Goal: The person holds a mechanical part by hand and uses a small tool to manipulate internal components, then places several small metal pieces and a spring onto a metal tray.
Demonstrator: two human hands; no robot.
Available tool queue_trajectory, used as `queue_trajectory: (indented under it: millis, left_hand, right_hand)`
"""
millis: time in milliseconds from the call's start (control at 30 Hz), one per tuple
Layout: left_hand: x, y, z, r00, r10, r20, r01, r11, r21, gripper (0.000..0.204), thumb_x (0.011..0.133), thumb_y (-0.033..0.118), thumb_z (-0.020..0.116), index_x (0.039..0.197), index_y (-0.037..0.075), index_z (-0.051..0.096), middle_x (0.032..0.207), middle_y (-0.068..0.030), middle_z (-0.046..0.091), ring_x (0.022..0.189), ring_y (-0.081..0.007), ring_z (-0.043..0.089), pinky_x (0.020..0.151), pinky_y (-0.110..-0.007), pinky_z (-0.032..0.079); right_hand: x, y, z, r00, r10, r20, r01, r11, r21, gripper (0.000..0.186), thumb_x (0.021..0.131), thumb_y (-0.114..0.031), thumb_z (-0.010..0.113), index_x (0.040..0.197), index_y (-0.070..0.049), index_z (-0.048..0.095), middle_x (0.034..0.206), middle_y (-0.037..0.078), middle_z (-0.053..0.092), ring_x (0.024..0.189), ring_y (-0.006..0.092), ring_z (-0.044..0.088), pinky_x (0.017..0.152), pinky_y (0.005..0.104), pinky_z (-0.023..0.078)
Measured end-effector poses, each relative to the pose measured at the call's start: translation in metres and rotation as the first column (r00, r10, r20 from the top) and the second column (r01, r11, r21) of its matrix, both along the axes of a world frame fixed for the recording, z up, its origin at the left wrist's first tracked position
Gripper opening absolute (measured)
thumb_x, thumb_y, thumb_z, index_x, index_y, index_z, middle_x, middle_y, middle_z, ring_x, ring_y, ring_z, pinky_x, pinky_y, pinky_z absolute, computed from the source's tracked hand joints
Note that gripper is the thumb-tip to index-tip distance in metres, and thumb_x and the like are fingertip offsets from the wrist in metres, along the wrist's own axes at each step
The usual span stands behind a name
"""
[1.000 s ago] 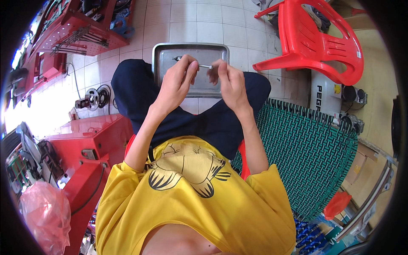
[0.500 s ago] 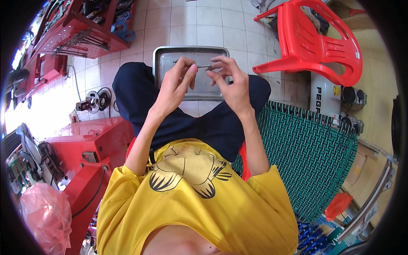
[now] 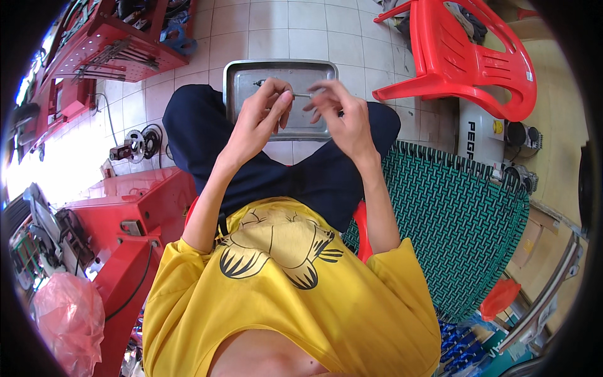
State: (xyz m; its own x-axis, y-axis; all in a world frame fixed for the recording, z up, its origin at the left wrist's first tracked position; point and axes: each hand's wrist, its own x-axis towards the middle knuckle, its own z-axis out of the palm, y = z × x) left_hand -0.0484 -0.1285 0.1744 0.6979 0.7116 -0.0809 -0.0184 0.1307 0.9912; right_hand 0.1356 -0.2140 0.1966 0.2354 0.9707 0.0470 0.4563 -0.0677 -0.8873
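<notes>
Above a grey metal tray (image 3: 235,70), my left hand (image 3: 260,113) is closed, thumb and fingers pinching a thin metal rod (image 3: 302,95). The rod lies sideways, its bare shaft reaching toward my right hand (image 3: 342,116). Curved, motion-blurred fingers of the right hand surround the rod's right end, so I cannot make out whether they grip it or a small part there. A small dark metal piece (image 3: 259,82) shows just beyond the left hand, over the tray; whether it joins the rod is hidden.
Red tool racks (image 3: 107,47) stand at the far left, above a red metal cabinet (image 3: 135,195). On the right are a red plastic chair (image 3: 446,56), a white tank (image 3: 478,132) and a green woven seat (image 3: 446,232). A crankset (image 3: 135,146) lies on the tiled floor.
Fingers of my right hand have shifted round the rod's right end and are now blurred; the dark part seen there before is hidden. My left hand keeps its pinch.
</notes>
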Motion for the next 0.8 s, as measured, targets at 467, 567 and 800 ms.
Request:
queue_trajectory:
  millis: [467, 567, 800]
  left_hand:
    - [0.001, 0.000, 0.003, 1.000, -0.009, -0.015, 0.009, 1.000, 0.012, 0.017, 0.109, 0.019, 0.054, 0.111, 0.002, 0.055, 0.084, -0.0029, 0.058, 0.067, -0.0081, 0.052, 0.058, -0.024, 0.042]
    - [0.002, 0.000, 0.003, 1.000, -0.001, -0.014, 0.001, 1.000, 0.024, 0.016, 0.109, 0.018, 0.055, 0.111, 0.002, 0.055, 0.084, -0.0033, 0.058, 0.067, -0.0083, 0.051, 0.059, -0.024, 0.043]
    - [0.002, 0.000, 0.005, 1.000, -0.013, -0.018, 0.014, 0.998, 0.063, 0.015, 0.109, 0.017, 0.054, 0.114, 0.003, 0.055, 0.081, -0.0004, 0.056, 0.068, -0.0063, 0.050, 0.060, -0.023, 0.042]
  right_hand:
    - [0.001, 0.000, -0.001, 1.000, 0.024, -0.019, -0.026, 0.996, -0.091, 0.024, 0.101, -0.029, 0.066, 0.107, -0.006, 0.068, 0.083, 0.009, 0.076, 0.068, 0.0168, 0.075, 0.061, 0.0295, 0.055]
    - [-0.006, 0.001, 0.005, 0.999, -0.039, -0.007, 0.039, 0.999, -0.025, 0.025, 0.102, -0.029, 0.065, 0.105, -0.005, 0.069, 0.078, 0.008, 0.076, 0.066, 0.0170, 0.075, 0.061, 0.0296, 0.055]
    - [-0.004, -0.003, -0.004, 0.993, -0.050, -0.104, 0.048, 0.999, -0.017, 0.028, 0.100, -0.030, 0.068, 0.108, -0.003, 0.068, 0.072, 0.008, 0.075, 0.062, 0.0189, 0.074, 0.059, 0.0283, 0.054]
